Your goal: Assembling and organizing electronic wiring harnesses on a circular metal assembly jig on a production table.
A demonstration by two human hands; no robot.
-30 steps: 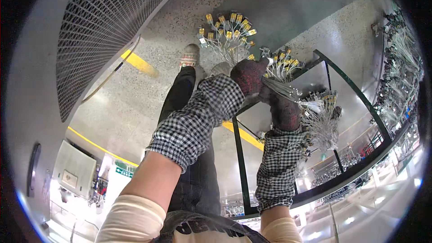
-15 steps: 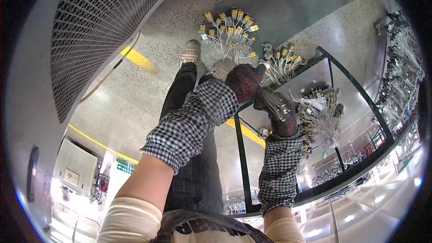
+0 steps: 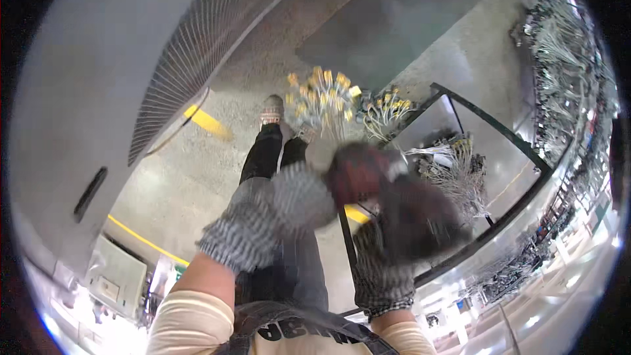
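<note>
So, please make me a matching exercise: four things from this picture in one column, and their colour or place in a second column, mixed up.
Things:
1. wire bundle
2. left hand
3. floor stripe
4. metal grille

Descriptions:
A. grey, ribbed, curving along the upper left
B. in a dark reddish glove, blurred by motion
C. pale strands ending in yellow tips, above the hands
D. yellow, flat on the speckled floor beside the shoe

Pairs: 1-C, 2-B, 3-D, 4-A
</note>
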